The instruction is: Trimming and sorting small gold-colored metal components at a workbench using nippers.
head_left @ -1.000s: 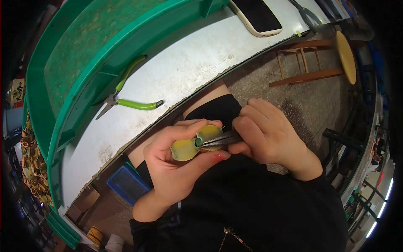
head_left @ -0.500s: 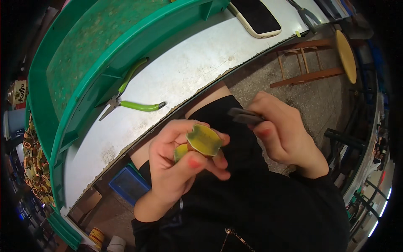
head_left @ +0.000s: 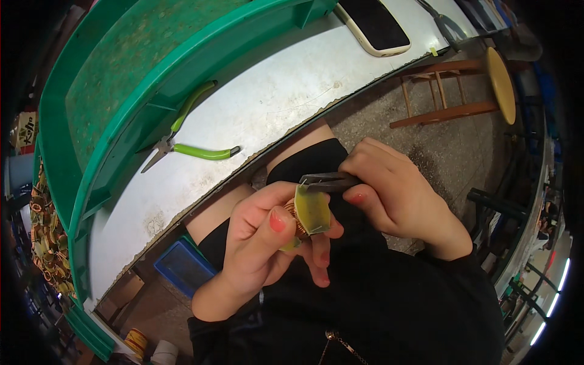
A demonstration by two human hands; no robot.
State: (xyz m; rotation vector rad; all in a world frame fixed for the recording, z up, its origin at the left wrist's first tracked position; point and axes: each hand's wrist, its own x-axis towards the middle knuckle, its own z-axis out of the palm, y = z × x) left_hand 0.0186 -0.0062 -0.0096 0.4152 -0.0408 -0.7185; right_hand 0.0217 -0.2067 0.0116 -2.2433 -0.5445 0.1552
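Observation:
Above my lap, my left hand (head_left: pixel 258 234) pinches a small copper-wound coil (head_left: pixel 313 210) between thumb and fingers. A yellow-green plate covers the coil's raised face, and a second yellowish piece shows lower down by the fingers. Thin wire ends stick out at the plate's corners. Closed around dark pliers (head_left: pixel 334 181), my right hand (head_left: pixel 398 194) holds their jaws at the plate's upper edge, by a wire end. Whether the jaws grip that wire is too small to tell. The handles are hidden inside the right hand.
Green-handled pliers (head_left: pixel 204 152) lie splayed on the white table (head_left: pixel 274 91) beside a large green tray (head_left: pixel 164 76). A phone (head_left: pixel 383 27) and another dark tool (head_left: pixel 447 24) lie farther right. Similar coils (head_left: pixel 52 249) are heaped at far left. Below stand a blue bin (head_left: pixel 185 267) and a stool (head_left: pixel 502 85).
The pliers have moved left and down from beside the coil to its upper edge. My left hand has turned the coil, so its copper windings now show.

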